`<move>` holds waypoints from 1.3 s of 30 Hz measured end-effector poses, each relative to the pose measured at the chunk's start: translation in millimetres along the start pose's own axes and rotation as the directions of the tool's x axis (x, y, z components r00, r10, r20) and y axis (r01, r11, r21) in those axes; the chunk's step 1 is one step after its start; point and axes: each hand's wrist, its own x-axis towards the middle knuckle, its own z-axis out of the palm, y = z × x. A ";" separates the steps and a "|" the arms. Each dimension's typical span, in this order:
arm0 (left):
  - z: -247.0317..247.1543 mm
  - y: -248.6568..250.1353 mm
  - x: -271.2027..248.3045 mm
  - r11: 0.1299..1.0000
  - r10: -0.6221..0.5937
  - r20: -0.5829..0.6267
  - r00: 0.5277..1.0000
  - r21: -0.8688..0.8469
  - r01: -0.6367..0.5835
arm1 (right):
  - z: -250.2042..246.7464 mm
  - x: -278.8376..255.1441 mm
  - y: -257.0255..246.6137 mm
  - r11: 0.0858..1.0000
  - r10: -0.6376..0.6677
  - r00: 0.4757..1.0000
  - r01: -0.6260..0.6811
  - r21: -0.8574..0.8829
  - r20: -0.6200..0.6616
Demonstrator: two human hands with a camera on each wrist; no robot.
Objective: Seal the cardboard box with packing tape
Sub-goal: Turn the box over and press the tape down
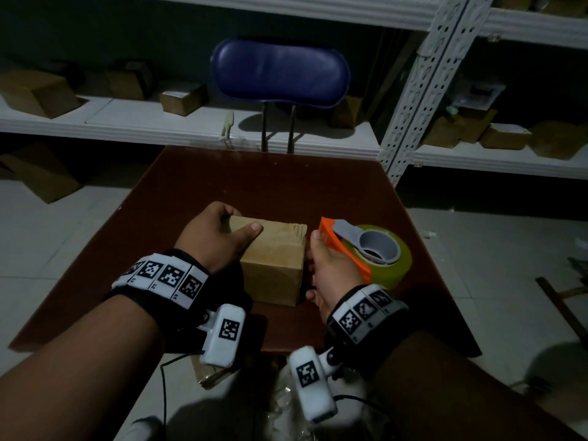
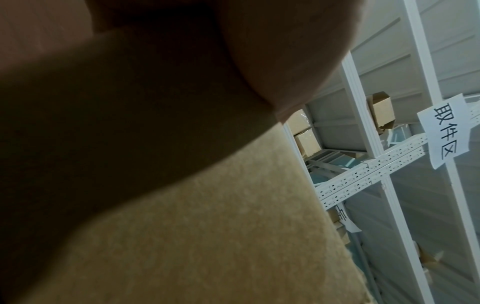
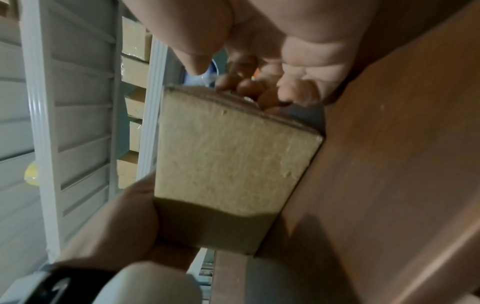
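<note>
Small brown cardboard box (image 1: 273, 259) sits flaps-down-shut on the dark reddish-brown tabletop (image 1: 254, 183). Left hand (image 1: 216, 237) grip clamped on the box's left side, thumb across the top, fingers wrapped over the far edge. Right hand (image 1: 331, 265) grip curled around the orange plastic tape dispenser (image 1: 346, 246) with its yellowish roll of packing tape (image 1: 391, 262), just right of the box; fingertips (image 3: 246, 86) touch the box's right face. Blue padded chair (image 1: 280, 71) beyond both grips, white metal shelving (image 1: 410, 100) behind.
</note>
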 end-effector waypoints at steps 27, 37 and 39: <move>-10.5 0.4 -9.5 0.939 -0.114 0.051 0.992 -0.322 0.124 | 4.9 -14.1 -25.9 0.933 -0.350 0.926 0.330 -0.144 -0.141; -1.2 -13.6 -18.4 0.945 -0.119 0.098 0.988 -0.295 0.142 | 34.5 -14.8 -28.1 0.950 -0.260 0.961 0.236 -0.204 -0.098; -0.7 -13.9 -17.5 0.951 -0.157 0.071 0.985 -0.259 0.171 | 36.1 -12.4 -27.3 0.947 -0.271 0.955 0.242 -0.209 -0.120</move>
